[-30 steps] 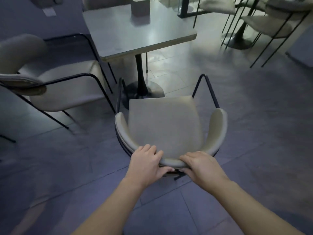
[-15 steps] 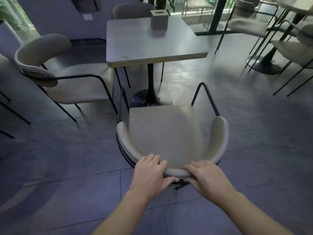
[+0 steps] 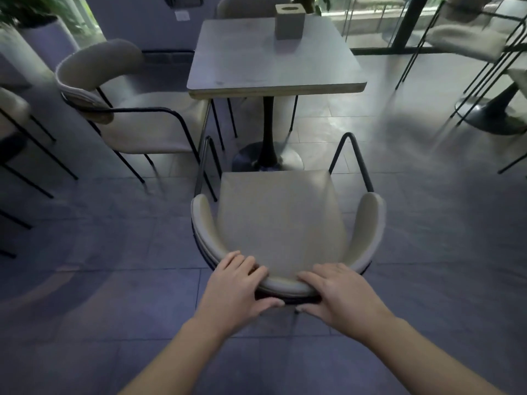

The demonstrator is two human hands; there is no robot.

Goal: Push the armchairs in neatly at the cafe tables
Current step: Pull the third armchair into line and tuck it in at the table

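1. Beige upholstery covers the near armchair [image 3: 281, 220], whose curved backrest faces the camera; its seat points toward the square cafe table [image 3: 273, 57], and its front edge lies short of the tabletop, above the table's round black base [image 3: 266, 161].
2. Left hand [image 3: 235, 292] grips the backrest's top rim left of centre; fingers [image 3: 242, 265] curl over the padding and the thumb hooks beneath it.
3. Right hand [image 3: 342, 295] clasps the same rim right of centre; fingers lie across the top, thumb tucked under the edge; the two hands sit near one another but apart.
4. Black metal tubing forms the armchair's arms, rising in two narrow loops at either side of the seat's front.
5. Grey tabletop stands on a single black pedestal; a small square block-shaped holder [image 3: 289, 21] with a hole in its top rests near the far edge.
6. Second armchair [image 3: 134, 109] stands at the table's left side, turned side-on, its seat edge just beside the tabletop's left corner; a third backrest [image 3: 242, 7] shows beyond the far side.
7. Grey floor tiles [image 3: 114, 280] lie underneath; more chairs and another pedestal table [image 3: 496, 115] stand well apart at the right; a potted plant [image 3: 31, 15] fills the upper left corner.
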